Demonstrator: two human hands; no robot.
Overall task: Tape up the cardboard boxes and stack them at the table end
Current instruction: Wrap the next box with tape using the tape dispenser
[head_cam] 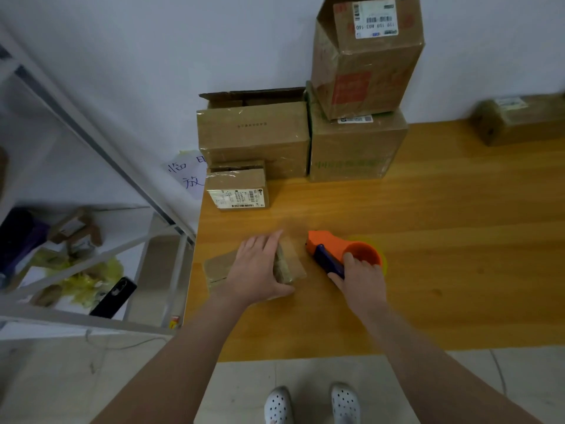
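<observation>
small cardboard box (218, 266): flat, brown, blurred, seemingly tape-wrapped, at near-left corner of wooden surface (443, 240) | left grip (256, 270): fingers straight, pressing its top | right grip (362, 280): curled round orange tape dispenser (324, 241), blue handle, just beside box | beyond: taped cartons (253, 133) stacked against wall, labelled parcel (237, 191) in front

A small, flat cardboard box (218, 267) lies on the counter (443, 224) at lower centre of the frame. Just to its right is an orange tape dispenser (328, 243) with a blue handle. At upper centre stand a small labelled box (237, 191), a medium box (253, 136), a green-printed box (354, 148) and, tilted on that one, an open-topped box (370, 62). A blurred box (519, 123) sits at upper right.
</observation>
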